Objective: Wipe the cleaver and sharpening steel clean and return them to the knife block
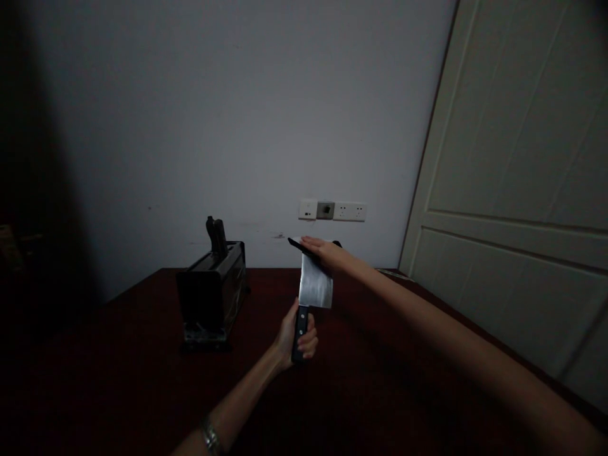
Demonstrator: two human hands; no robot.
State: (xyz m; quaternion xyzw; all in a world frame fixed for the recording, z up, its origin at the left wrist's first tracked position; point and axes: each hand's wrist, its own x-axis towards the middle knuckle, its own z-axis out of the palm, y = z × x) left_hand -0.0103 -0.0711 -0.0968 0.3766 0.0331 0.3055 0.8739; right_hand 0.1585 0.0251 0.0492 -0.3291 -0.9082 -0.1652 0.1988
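Observation:
My left hand [295, 332] is wrapped round the black handle of a cleaver [314, 286], which it holds upright over the dark red table [118, 380]. The steel blade points up. My right hand [323, 251] reaches out over the top of the blade and holds a thin dark strip-like object [300, 246] against the blade's upper end. What that dark object is I cannot make out. A bracelet shows on my left wrist [210, 437].
A black knife block [212, 293] with two dark handles sticking out stands on the table to the left of the cleaver. A wall socket strip [332, 211] is on the white wall behind. A pale door [517, 190] fills the right side.

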